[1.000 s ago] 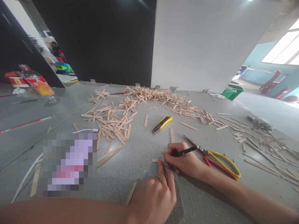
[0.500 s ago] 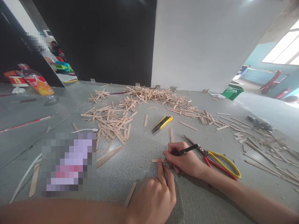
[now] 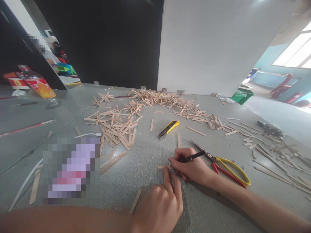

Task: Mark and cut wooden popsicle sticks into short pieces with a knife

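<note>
Pale, flat wooden stick (image 3: pixel 161 167) on table (image 3: pixel 143 153), near centre, long axis left–right. Fingertip of left hand (image 3: pixel 159 204) on it; thumb hidden, can't tell whether that grip closes. Right hand (image 3: pixel 189 164) grips black pen (image 3: pixel 197 154), upper end slanting right. Bottle label (image 3: pixel 39 85), far left: lettering too blurred to read.

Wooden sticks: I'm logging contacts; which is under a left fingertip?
The crosswise stick beside the right hand; the left hand has a fingertip only there.
</note>
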